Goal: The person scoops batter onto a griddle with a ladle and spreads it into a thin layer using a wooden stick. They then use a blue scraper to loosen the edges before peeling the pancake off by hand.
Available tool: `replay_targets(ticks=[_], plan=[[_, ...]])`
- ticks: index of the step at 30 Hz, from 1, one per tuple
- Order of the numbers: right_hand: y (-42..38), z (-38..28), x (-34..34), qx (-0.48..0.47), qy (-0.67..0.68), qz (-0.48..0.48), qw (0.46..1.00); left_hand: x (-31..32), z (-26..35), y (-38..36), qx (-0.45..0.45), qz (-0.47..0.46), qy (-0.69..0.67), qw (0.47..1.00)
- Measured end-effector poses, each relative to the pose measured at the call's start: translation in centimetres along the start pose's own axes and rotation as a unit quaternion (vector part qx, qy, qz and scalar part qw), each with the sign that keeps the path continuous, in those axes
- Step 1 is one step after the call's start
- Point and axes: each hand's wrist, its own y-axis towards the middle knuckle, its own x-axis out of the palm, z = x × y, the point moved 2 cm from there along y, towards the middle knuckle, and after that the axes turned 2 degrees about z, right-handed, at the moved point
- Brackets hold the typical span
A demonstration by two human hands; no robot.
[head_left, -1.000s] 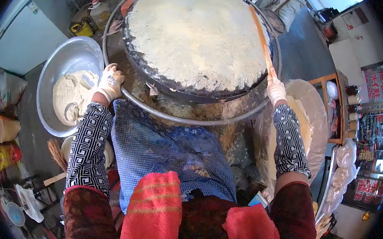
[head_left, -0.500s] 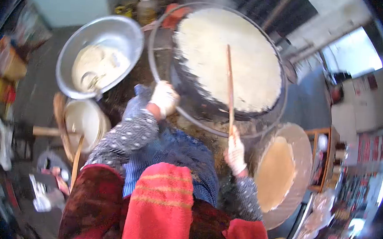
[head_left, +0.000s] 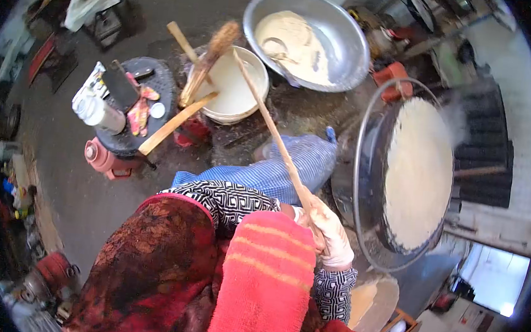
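Note:
My right hand (head_left: pixel 330 233), in a white glove, is closed around a long thin wooden stick (head_left: pixel 274 132). The stick slants up and left, its far end over the rim of a white bucket (head_left: pixel 254 106). My left hand (head_left: pixel 300 215) is close beside the right one; only a bit of its glove shows past the patterned sleeve, and its fingers are hidden behind a red striped cloth (head_left: pixel 266 278). To the right, a pale, thin sheet of batter (head_left: pixel 421 172) covers a round black griddle (head_left: pixel 374 168) with a metal ring around it.
A steel basin (head_left: pixel 346 50) of batter with a ladle stands behind the bucket. Across the bucket lie a brush (head_left: pixel 208 65) and wooden tools. A small round stool (head_left: pixel 139 72) holds a jar and packets. A round tray (head_left: pixel 385 303) with a flatbread sits lower right.
My view has swung left. The stick has left the griddle and now reaches over the bucket. My left hand has come away from the ring, in beside my right.

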Motion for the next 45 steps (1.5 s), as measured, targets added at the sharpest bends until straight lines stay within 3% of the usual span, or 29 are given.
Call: replay_targets(ticks=[7, 9, 10, 11, 14, 15, 17, 18, 20, 22, 23, 24, 26, 27, 28, 29, 31, 32, 33, 34, 35, 36, 37, 38, 39, 40, 42, 43, 45], plan=[[17.8, -1.8, 4.0, -0.077, -0.036, 0.091, 0.992, -1.6, -2.2, -2.8, -0.087, -0.028, -0.107, 0.99], [22.2, -1.3, 4.2, -0.11, -0.168, 0.175, 0.964, -2.3, -3.1, -3.8, -0.11, -0.038, -0.135, 0.984], [23.8, -1.4, 4.7, -0.263, -0.465, 0.219, 0.817, -2.7, -3.5, -4.2, -0.119, -0.045, -0.149, 0.981], [24.9, -1.2, 5.8, -0.383, -0.697, 0.232, 0.559, -3.0, -3.9, -4.6, -0.127, -0.053, -0.163, 0.977], [24.2, -2.6, 15.2, -0.298, -0.822, 0.041, 0.484, -3.3, -4.4, -5.6, -0.137, -0.09, -0.206, 0.965], [23.7, -1.9, 17.3, -0.309, -0.814, -0.042, 0.49, -3.4, -4.3, -6.1, -0.138, -0.108, -0.22, 0.96], [25.0, 2.1, 19.2, -0.31, -0.745, -0.126, 0.577, -3.8, -4.5, -7.0, -0.131, -0.149, -0.238, 0.951], [26.3, 3.8, 20.1, -0.171, -0.689, -0.213, 0.671, -4.1, -4.5, -7.0, -0.118, -0.173, -0.244, 0.947], [27.7, 5.5, 20.3, -0.09, -0.64, -0.263, 0.716, -4.1, -4.2, -5.9, -0.076, -0.228, -0.255, 0.936], [28.4, 6.2, 19.3, -0.126, -0.562, -0.243, 0.78, -3.6, -3.3, -4.8, -0.036, -0.283, -0.269, 0.92], [30.4, 8.7, 18.6, -0.2, -0.464, -0.2, 0.839, -7.9, -1.5, -3.5, -0.019, -0.308, -0.277, 0.91], [29.4, 7.0, 18.3, -0.189, -0.451, -0.178, 0.854, -4.3, -1.5, -4.1, -0.003, -0.329, -0.286, 0.9], [25.5, 2.7, 17.5, -0.235, -0.384, -0.09, 0.888, -9.6, 1.9, -1.8, 0.031, -0.363, -0.306, 0.879], [23.3, 0.3, 16.1, -0.176, -0.328, -0.095, 0.923, -1.6, 1.2, -2.9, 0.049, -0.377, -0.318, 0.869], [20.3, -2.1, 14.5, -0.135, -0.232, -0.103, 0.958, -0.2, 1.0, -3.1, 0.034, -0.363, -0.316, 0.876], [18.2, -3.0, 12.0, -0.098, -0.188, -0.119, 0.97, -0.4, 1.5, -3.0, 0.056, -0.368, -0.317, 0.872], [11.8, -5.1, 7.2, -0.197, -0.151, -0.222, 0.943, -1.0, 1.5, -2.3, -0.006, -0.314, -0.369, 0.875], [8.6, -5.1, 3.1, -0.211, -0.288, -0.258, 0.898, 0.0, 1.3, -2.4, -0.094, -0.332, -0.384, 0.856], [4.9, -4.4, 1.1, -0.271, -0.19, -0.283, 0.9, -3.9, 4.0, -1.3, -0.226, -0.309, -0.392, 0.837], [0.9, -4.8, 0.7, -0.312, -0.128, -0.289, 0.896, -2.6, 3.3, -1.2, -0.083, -0.17, -0.492, 0.85], [-2.9, -5.1, 0.7, -0.355, -0.067, -0.292, 0.886, -1.5, 2.2, -1.2, 0.066, -0.027, -0.573, 0.816], [-5.9, -4.3, -0.1, -0.356, -0.033, -0.273, 0.893, -5.1, 3.7, 0.9, 0.167, 0.023, -0.382, 0.908], [-8.6, -3.0, -0.3, -0.364, -0.002, -0.247, 0.898, -4.5, 3.2, 2.4, 0.181, 0.044, -0.29, 0.939], [-10.2, 0.5, 0.1, -0.387, 0.141, -0.18, 0.893, -5.8, 3.2, 5.0, 0.143, -0.026, -0.231, 0.962], [-11.6, 1.2, 1.5, -0.378, 0.161, -0.026, 0.911, -7.4, 2.9, 7.0, 0.286, 0.065, -0.161, 0.942], [-12.2, 2.1, 1.7, -0.321, 0.137, 0.061, 0.935, -7.2, 2.1, 9.3, 0.342, 0.044, -0.195, 0.918], [-11.7, 4.9, 0.4, -0.225, 0.126, 0.197, 0.946, -5.7, 0.2, 14.6, 0.156, 0.006, -0.333, 0.93], [-10.3, 6.8, -0.1, -0.184, 0.134, 0.237, 0.945, -8.3, 2.1, 16.5, 0.202, 0.017, -0.154, 0.967], [-9.3, 9.1, -0.6, -0.222, 0.154, 0.403, 0.875, -7.4, 1.0, 19.9, 0.304, -0.007, 0.024, 0.952]])
